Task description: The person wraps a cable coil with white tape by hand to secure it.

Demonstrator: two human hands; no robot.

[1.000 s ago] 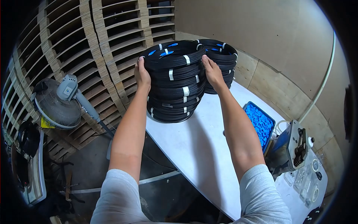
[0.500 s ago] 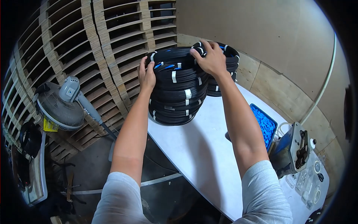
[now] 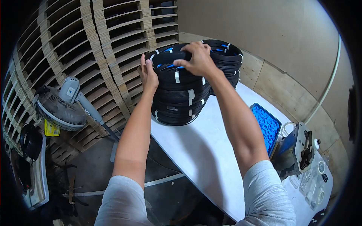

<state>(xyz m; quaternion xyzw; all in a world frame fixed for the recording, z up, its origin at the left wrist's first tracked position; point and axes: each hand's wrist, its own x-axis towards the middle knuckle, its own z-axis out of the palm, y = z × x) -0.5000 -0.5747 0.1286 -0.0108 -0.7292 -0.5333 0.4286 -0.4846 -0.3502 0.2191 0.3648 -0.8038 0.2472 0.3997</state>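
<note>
A tall stack of black cable coils [image 3: 171,96], bound with white tape strips, stands at the far end of the white table [image 3: 196,150]. Blue-tipped cable ends show around its top opening. My left hand [image 3: 149,75] rests against the upper left side of the stack, fingers up and thumb apart. Above the top coil's right part, my right hand [image 3: 198,58] has its thumb pointing left, apart from bent fingers; it hides part of the rim. Close behind on the right is a second stack of black coils [image 3: 228,67].
A blue tray [image 3: 279,128] of small blue pieces lies on the right, beside a metal device [image 3: 298,150] and clear plastic parts [image 3: 315,188]. A grey fan [image 3: 62,107] stands left, before wooden pallets [image 3: 102,56]. A plywood wall [image 3: 264,45] closes off the back.
My right hand has moved left from the stack's right rim to over its top. My left hand stays at the left side with little movement.
</note>
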